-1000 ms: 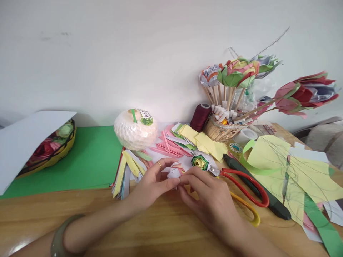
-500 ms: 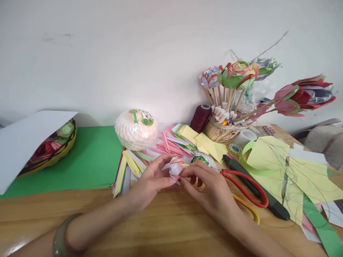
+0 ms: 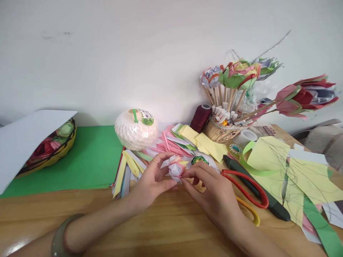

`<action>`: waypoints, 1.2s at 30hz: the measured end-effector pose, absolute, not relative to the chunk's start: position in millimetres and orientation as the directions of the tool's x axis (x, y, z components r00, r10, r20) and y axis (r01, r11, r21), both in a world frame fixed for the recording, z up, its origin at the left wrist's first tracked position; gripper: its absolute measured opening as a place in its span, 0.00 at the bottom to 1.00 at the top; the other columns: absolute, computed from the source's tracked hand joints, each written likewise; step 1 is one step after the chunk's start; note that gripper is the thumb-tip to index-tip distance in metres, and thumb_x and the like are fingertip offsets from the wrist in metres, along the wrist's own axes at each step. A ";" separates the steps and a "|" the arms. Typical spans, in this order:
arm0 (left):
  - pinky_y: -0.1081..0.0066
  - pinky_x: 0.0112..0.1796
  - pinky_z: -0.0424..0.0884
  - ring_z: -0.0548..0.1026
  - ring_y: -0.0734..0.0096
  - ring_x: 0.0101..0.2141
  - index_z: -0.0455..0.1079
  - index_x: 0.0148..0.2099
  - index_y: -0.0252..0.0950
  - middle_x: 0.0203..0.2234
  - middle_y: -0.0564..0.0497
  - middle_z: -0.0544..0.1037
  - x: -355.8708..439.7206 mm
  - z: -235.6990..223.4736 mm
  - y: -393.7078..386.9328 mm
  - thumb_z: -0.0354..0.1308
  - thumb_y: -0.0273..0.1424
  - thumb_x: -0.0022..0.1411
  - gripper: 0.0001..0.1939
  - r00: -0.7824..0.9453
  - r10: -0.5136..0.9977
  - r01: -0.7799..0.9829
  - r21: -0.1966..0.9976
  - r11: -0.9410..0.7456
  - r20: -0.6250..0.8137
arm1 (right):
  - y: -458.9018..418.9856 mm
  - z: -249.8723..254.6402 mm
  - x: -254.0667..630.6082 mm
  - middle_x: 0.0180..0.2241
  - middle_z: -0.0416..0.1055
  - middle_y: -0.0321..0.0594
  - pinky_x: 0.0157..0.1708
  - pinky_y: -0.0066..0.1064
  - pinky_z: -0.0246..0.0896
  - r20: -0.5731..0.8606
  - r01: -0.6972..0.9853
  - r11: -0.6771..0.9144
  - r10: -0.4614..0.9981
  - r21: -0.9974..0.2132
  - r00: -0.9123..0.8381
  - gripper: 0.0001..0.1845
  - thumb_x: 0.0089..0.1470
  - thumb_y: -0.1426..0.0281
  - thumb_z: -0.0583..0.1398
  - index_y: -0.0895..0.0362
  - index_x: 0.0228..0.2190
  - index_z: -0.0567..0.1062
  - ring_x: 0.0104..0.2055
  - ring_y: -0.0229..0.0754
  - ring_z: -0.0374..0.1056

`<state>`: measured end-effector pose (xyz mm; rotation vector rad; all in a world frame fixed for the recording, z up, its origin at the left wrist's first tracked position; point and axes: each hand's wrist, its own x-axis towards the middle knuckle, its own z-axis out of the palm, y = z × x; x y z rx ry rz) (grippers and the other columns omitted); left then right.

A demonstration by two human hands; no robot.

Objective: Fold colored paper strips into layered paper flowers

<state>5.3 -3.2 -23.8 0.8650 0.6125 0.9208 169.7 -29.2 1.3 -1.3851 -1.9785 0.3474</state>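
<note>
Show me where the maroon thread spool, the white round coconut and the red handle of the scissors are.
Maroon thread spool [image 3: 200, 119]: head view, middle of its wound side.
White round coconut [image 3: 136, 132]: head view, its pale front.
Red handle [image 3: 264, 196]: head view, right side of its loop.

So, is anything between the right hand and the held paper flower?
Nothing visible: the right hand pinches the lower edge of the paper flower, and the left hand holds its other side. The red scissor handle lies to the right.
</note>
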 end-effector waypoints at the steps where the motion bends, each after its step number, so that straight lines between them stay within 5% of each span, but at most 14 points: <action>1: 0.71 0.37 0.71 0.67 0.68 0.45 0.61 0.49 0.44 0.43 0.53 0.70 5.3 -24.5 -3.2 0.62 0.22 0.52 0.24 0.480 0.873 -0.419 0.852 0.313 -0.084 | -29.9 0.5 169.5 0.27 0.71 0.36 0.23 0.24 0.59 0.409 0.737 0.408 0.892 -0.539 -0.195 0.05 0.51 0.74 0.58 0.56 0.26 0.73 0.23 0.34 0.65; 6: 0.75 0.36 0.68 0.69 0.71 0.43 0.61 0.48 0.43 0.41 0.53 0.72 4.8 -27.1 -3.4 0.62 0.23 0.53 0.22 0.475 0.880 -0.396 0.890 0.227 -0.013 | -31.3 -1.8 168.6 0.26 0.73 0.36 0.24 0.23 0.59 0.490 0.766 0.451 0.847 -0.458 -0.206 0.06 0.49 0.76 0.57 0.56 0.25 0.72 0.24 0.35 0.67; 15: 0.76 0.33 0.68 0.70 0.73 0.40 0.58 0.49 0.42 0.40 0.53 0.72 3.7 -24.3 -5.4 0.61 0.25 0.54 0.22 0.477 0.879 -0.347 0.911 0.222 -0.033 | -28.5 8.5 170.9 0.27 0.70 0.37 0.24 0.26 0.58 0.288 0.705 0.355 0.932 -0.614 -0.219 0.05 0.47 0.77 0.56 0.56 0.25 0.71 0.24 0.36 0.64; 22: 0.76 0.33 0.71 0.68 0.71 0.43 0.57 0.50 0.45 0.43 0.53 0.70 2.9 -25.4 -5.8 0.61 0.26 0.55 0.23 0.454 0.889 -0.304 0.928 0.216 -0.058 | -29.2 7.8 174.4 0.28 0.71 0.37 0.26 0.25 0.59 0.338 0.696 0.418 0.904 -0.583 -0.260 0.06 0.51 0.75 0.57 0.55 0.27 0.73 0.27 0.36 0.65; 36: 0.72 0.39 0.68 0.69 0.70 0.43 0.58 0.49 0.48 0.43 0.54 0.70 2.5 -24.4 -5.8 0.63 0.27 0.53 0.24 0.418 0.908 -0.214 0.970 0.111 -0.011 | -25.2 16.2 176.6 0.25 0.69 0.35 0.21 0.24 0.55 0.164 0.645 0.294 0.953 -0.705 -0.255 0.04 0.50 0.73 0.60 0.55 0.25 0.73 0.23 0.34 0.62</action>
